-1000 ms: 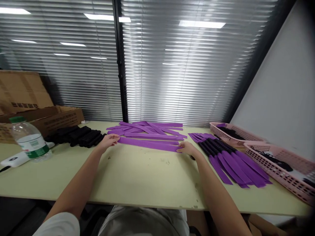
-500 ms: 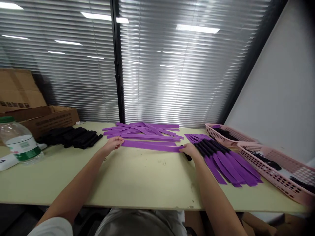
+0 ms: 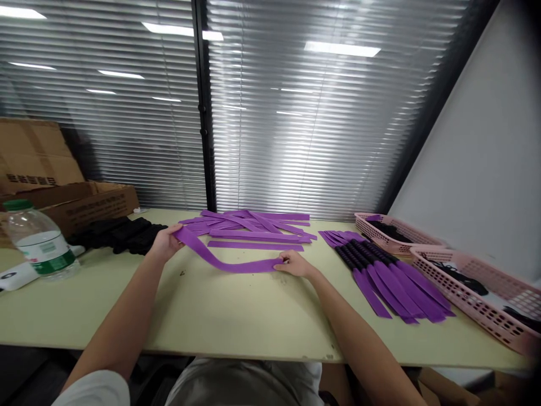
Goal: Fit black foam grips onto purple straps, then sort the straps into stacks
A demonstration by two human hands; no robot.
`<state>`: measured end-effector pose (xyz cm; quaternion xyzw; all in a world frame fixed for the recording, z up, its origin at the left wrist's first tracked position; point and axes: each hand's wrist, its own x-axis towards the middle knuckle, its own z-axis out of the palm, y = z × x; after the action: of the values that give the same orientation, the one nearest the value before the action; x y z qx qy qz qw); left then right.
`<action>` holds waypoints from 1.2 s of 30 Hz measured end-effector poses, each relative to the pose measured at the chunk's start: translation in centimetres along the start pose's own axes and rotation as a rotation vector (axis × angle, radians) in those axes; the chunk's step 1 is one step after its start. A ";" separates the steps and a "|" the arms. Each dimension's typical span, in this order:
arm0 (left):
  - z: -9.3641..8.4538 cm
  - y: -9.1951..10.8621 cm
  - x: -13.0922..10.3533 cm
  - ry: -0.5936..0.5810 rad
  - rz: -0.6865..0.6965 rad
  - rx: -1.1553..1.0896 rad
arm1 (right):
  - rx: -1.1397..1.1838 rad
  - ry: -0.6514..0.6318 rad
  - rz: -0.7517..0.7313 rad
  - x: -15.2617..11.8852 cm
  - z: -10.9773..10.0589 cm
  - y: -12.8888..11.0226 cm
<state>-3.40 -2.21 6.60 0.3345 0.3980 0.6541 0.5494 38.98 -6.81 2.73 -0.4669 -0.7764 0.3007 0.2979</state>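
Observation:
A flat purple strap (image 3: 228, 266) hangs in a sagging curve between my two hands, above the table. My left hand (image 3: 166, 243) pinches its left end, which is raised near the black pieces. Its right end is gripped by my right hand (image 3: 296, 264), closed with the fingers curled; a small dark spot shows at those fingertips, but I cannot make out what it is. Just behind, a single purple strap (image 3: 256, 246) lies flat on the table, in front of a loose pile of purple straps (image 3: 257, 234).
On the right lies a row of purple straps with black ribbed middles (image 3: 363, 254), beside two pink baskets (image 3: 465, 299) holding black items. At left are folded black pieces (image 3: 131, 235), a bottle (image 3: 44, 248) and an open cardboard box (image 3: 105, 204). Blinds (image 3: 287, 129) stand behind the table.
My left hand has moved left and up with the strap's end. My right hand has come left, and the strap has gone from taut to sagging. The black piece by my right hand no longer shows.

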 end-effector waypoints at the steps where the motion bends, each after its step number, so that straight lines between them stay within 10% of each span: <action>1: -0.5 0.4 0.1 0.023 0.014 -0.081 | 0.084 0.001 -0.055 0.2 0.7 -0.7; 5: -2.1 1.4 0.3 0.070 0.059 -0.261 | 0.323 0.186 -0.100 0.5 1.0 -2.0; 10: -0.9 0.2 -0.3 -0.041 0.027 -0.001 | 0.749 0.619 -0.049 0.4 -3.4 -0.3; 15: 4.8 -3.4 -2.0 -0.261 -0.026 0.243 | 0.738 1.154 0.031 -1.1 -8.6 2.3; 24: 16.9 -5.8 -6.2 -0.566 0.098 0.503 | -0.131 1.828 0.478 -6.8 -13.1 4.3; 28: 22.9 -6.3 -7.9 -0.670 0.145 0.547 | -0.334 1.887 0.649 -8.4 -13.3 2.5; 31: 27.3 -7.0 -8.9 -0.683 0.147 0.581 | -0.415 1.856 0.468 -8.5 -13.2 1.5; 36: 33.1 -7.6 -9.9 -0.639 0.183 0.584 | 0.019 1.299 -0.084 -5.9 -11.3 -0.1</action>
<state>30.69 -6.32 15.06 0.6950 0.3448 0.4239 0.4673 49.57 -10.06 8.98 -0.5202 -0.4531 -0.0479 0.7224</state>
